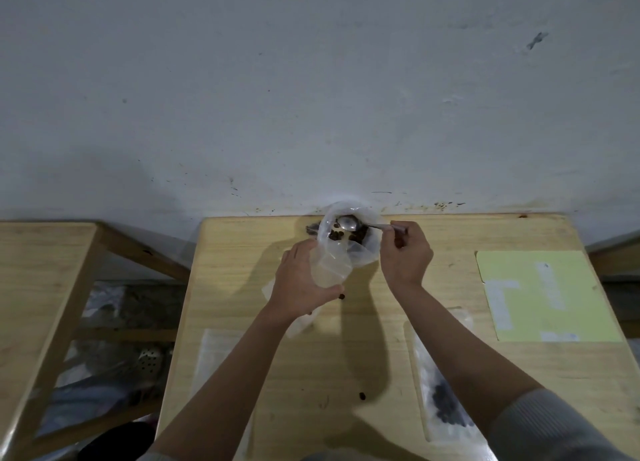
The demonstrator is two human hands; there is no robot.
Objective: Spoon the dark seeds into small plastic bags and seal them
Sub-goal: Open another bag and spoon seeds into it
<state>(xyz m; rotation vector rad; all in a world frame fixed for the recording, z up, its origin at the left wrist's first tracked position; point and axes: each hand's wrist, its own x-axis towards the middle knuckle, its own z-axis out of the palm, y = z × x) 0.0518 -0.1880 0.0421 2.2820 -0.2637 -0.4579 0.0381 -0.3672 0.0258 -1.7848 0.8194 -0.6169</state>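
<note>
Seeds (446,407) first, nearest the camera at about 5 o'clock: a dark heap sits inside a flat clear filled bag (440,384) lying on the wooden surface (381,322). At 7 o'clock lies a flat clear bag (221,367), its contents too faint to tell. One loose seed (362,396) rests on the bare wood between those two bags, and another loose seed (342,296) lies just below the left thumb. Out at 3 o'clock a yellow sheet (540,294) lies flat, well apart from the hands.

Moving up the surface, the left hand (301,280) grips a small clear bag (329,270), fingers curled round its far side and thumb across the near edge, mouth tilted up toward 12 o'clock. The right hand (407,252) pinches the handle of a metal spoon (349,223), fingers bunched tight on the stem. The spoon bowl hangs inside a big open sack (367,249) of dark seeds at the far edge, right against the wall (311,97). The small bag's mouth touches the sack's near rim.

Off at 9 o'clock stands a second wooden table (41,270), with clutter in shadow beneath it.
</note>
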